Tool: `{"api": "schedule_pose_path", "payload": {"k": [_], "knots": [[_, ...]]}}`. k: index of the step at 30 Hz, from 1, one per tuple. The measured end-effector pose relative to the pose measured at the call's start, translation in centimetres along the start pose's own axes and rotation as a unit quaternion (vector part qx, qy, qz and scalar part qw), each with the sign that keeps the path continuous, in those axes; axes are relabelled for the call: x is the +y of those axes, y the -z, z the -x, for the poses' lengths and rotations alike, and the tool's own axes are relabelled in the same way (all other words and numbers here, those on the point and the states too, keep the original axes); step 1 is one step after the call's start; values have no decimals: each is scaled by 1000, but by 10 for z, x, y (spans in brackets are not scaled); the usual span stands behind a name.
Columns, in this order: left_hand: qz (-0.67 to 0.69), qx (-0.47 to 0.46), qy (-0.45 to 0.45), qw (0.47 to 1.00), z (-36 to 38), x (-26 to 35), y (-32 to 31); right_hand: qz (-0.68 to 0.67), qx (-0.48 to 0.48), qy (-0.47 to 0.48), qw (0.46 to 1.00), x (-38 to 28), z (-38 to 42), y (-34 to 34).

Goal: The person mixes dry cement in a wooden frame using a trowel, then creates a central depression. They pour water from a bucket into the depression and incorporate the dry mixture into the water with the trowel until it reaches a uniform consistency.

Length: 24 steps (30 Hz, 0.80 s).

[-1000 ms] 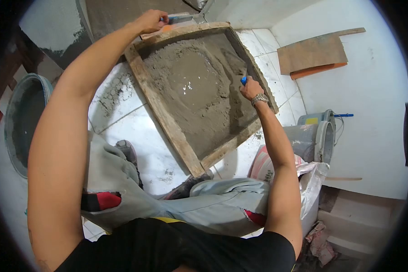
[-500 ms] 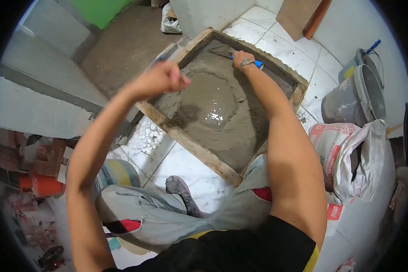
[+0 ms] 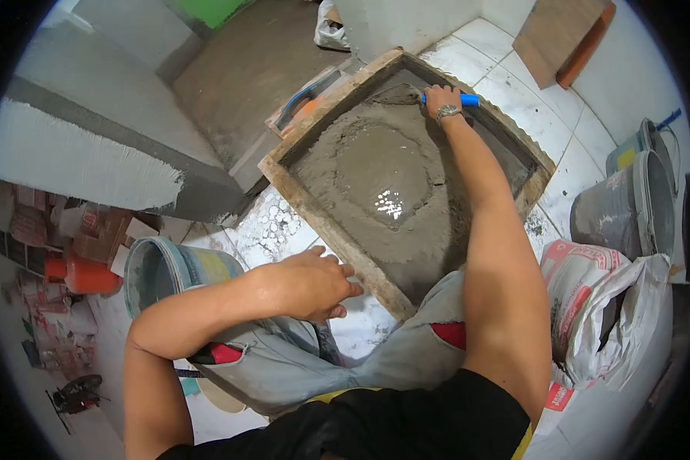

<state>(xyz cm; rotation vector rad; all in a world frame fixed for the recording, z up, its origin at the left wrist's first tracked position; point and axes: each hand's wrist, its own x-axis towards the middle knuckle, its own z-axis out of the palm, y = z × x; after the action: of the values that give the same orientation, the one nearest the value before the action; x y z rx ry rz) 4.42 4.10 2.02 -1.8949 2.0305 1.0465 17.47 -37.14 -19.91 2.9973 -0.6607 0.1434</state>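
My right hand, with a watch on its wrist, is wrapped round the blue handle of a trowel near the far corner of a wooden mixing box. The trowel's blade lies low against grey mortar, partly covered by it. In the middle of the mortar is a wet pool with shiny highlights. My left hand holds nothing, its fingers apart, over my knee and just short of the box's near side.
Buckets and an opened cement bag stand on the right. Another bucket is at the left. A float with a blue handle lies beyond the box, near a wall corner. A brown board leans at the back right.
My left hand has come down and back from above the box's left side to over my knee, its fingers spreading. My right hand keeps hold of the trowel. The view has shifted a little.
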Motion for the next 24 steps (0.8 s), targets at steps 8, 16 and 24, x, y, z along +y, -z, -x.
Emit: {"api": "schedule_pose_path", "payload": {"k": [8,16,24], "knots": [[12,87,-59,994,7,14,28,4,-35,43,998,-27,-2,8],[-11,-9,-26,1000,16,11,31,6,-3,118,993,0,21,38],[22,42,-80,996,32,4,35,44,64,63,995,14,11,33]]}}
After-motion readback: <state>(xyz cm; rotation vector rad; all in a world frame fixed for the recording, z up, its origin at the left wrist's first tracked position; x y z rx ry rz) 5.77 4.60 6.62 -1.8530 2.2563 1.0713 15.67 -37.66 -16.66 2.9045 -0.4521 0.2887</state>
